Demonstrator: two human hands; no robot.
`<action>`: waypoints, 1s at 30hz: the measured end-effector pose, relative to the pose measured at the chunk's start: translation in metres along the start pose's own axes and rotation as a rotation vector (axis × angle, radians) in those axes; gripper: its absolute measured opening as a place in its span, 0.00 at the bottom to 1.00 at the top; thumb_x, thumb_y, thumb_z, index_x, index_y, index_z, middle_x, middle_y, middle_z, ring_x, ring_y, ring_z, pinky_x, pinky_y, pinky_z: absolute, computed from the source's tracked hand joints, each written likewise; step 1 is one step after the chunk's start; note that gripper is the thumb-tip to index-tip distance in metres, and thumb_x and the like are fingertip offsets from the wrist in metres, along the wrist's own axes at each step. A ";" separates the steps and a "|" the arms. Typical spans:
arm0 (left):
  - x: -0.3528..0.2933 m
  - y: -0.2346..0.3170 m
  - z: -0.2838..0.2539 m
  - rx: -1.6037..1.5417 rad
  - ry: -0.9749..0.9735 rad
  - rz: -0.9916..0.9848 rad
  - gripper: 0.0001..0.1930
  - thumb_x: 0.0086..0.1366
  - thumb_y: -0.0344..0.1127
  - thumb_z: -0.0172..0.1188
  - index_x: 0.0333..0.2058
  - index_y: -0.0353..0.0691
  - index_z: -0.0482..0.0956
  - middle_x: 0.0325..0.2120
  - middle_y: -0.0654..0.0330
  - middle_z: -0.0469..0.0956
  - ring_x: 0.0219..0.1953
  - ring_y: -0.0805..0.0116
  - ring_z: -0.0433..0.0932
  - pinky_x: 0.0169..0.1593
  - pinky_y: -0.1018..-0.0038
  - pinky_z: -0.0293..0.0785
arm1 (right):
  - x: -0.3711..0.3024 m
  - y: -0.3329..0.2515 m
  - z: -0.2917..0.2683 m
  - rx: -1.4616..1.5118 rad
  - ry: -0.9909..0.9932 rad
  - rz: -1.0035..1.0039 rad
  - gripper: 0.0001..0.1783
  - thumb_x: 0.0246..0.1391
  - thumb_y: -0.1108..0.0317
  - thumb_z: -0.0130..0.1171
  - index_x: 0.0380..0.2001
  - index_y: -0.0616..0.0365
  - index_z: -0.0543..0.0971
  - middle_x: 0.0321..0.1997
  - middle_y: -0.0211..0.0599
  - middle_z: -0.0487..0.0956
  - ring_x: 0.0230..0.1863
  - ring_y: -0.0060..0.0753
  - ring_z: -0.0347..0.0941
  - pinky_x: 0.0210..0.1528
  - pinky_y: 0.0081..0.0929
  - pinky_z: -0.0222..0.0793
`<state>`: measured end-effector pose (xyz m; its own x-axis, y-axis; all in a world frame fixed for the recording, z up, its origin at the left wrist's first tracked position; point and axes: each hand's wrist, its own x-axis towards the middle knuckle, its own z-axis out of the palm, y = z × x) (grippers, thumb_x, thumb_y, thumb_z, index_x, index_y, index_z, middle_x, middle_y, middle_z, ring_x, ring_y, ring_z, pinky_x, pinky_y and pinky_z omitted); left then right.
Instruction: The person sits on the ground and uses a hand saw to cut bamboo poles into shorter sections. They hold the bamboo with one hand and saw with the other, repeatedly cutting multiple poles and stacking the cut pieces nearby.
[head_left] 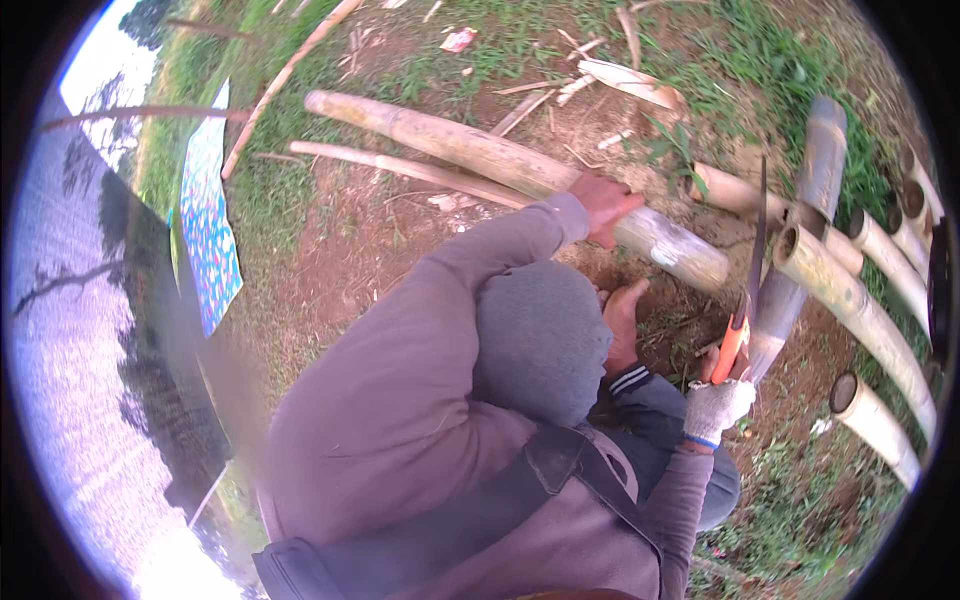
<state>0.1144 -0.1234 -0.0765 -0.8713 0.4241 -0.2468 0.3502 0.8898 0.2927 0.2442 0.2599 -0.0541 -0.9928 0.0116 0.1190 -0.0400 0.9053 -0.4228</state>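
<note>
My left hand, bare, lies over a thick bamboo pole near its right end, fingers curled round its top. The pole lies on the ground, slanting down from upper left to right. My right hand wears a pale knitted glove and holds a hand saw by its orange handle. Its narrow dark blade points up and away, apart from the pole in my left hand. Close behind the saw is a grey bamboo length, running up and away. My bare foot is beside the pole's cut end.
Several cut bamboo lengths with open ends lie at the right. A thinner bamboo strip runs alongside the held pole. Split bamboo scraps are scattered on soil and grass beyond. A patterned blue sheet is at the far left.
</note>
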 end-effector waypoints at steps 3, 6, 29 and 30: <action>-0.042 0.002 -0.011 -0.003 0.050 -0.007 0.39 0.40 0.47 0.84 0.53 0.49 0.77 0.43 0.56 0.84 0.50 0.48 0.84 0.53 0.52 0.78 | 0.008 -0.032 -0.009 -0.041 0.039 -0.188 0.37 0.58 0.53 0.78 0.65 0.56 0.76 0.62 0.51 0.80 0.59 0.60 0.79 0.58 0.55 0.75; -0.075 0.016 -0.017 -0.046 0.125 0.026 0.40 0.43 0.49 0.82 0.56 0.51 0.77 0.45 0.58 0.84 0.52 0.51 0.84 0.59 0.53 0.74 | 0.034 -0.079 -0.029 -0.055 -0.029 -0.556 0.50 0.51 0.51 0.81 0.73 0.54 0.70 0.69 0.49 0.75 0.70 0.60 0.70 0.72 0.60 0.64; -0.214 -0.080 0.138 -1.919 1.510 -1.049 0.37 0.63 0.48 0.76 0.66 0.38 0.75 0.57 0.51 0.83 0.57 0.50 0.82 0.67 0.54 0.76 | 0.034 -0.028 0.010 -0.154 -0.703 -0.754 0.60 0.42 0.52 0.81 0.77 0.58 0.64 0.65 0.46 0.76 0.63 0.54 0.73 0.66 0.57 0.66; -0.227 -0.080 0.131 -1.903 1.593 -1.080 0.38 0.62 0.46 0.77 0.65 0.34 0.74 0.56 0.49 0.83 0.55 0.50 0.83 0.65 0.55 0.78 | 0.041 -0.027 0.018 -0.084 -0.593 -0.856 0.59 0.42 0.54 0.80 0.76 0.57 0.65 0.63 0.46 0.77 0.61 0.54 0.74 0.64 0.56 0.67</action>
<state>0.3293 -0.2684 -0.1647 -0.2674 -0.7880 -0.5545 0.1993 -0.6083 0.7683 0.2023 0.2281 -0.0541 -0.5332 -0.8374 -0.1202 -0.7711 0.5395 -0.3382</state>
